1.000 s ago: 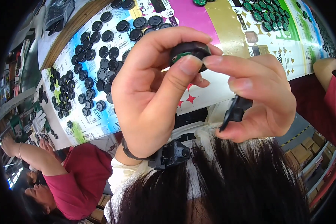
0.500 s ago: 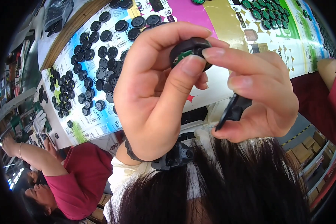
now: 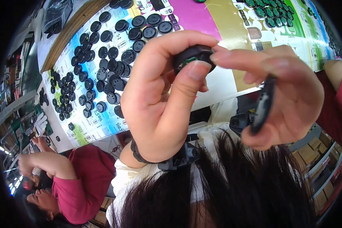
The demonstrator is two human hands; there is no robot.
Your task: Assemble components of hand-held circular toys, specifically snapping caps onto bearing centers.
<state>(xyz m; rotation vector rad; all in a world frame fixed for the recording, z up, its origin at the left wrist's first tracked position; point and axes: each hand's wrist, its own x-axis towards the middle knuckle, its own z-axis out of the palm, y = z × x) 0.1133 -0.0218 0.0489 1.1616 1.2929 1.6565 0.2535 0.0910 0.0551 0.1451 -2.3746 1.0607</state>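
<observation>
In my left hand (image 3: 159,102) is a round black housing (image 3: 193,53), pinched between thumb and fingers. A green circuit board (image 3: 188,62) shows inside it, partly covered by my thumb. My right hand (image 3: 288,95) holds a thin black disc-shaped cover (image 3: 264,104) on edge, between the thumb and the curled fingers. Its extended index finger reaches the right side of the housing. Both hands are raised above the near edge of the table, and the cover is apart from the housing.
Many black round housings (image 3: 106,36) and perforated discs (image 3: 117,83) lie on the printed table cover (image 3: 195,19). Green circuit boards (image 3: 275,15) are grouped at the far right. A wooden strip (image 3: 70,34) runs along the far left. A co-worker in red (image 3: 89,178) is at left.
My right hand has moved right and turned, carrying the black cover away from the housing and showing more of its face. The left hand has shifted slightly down. The co-worker's arm has moved.
</observation>
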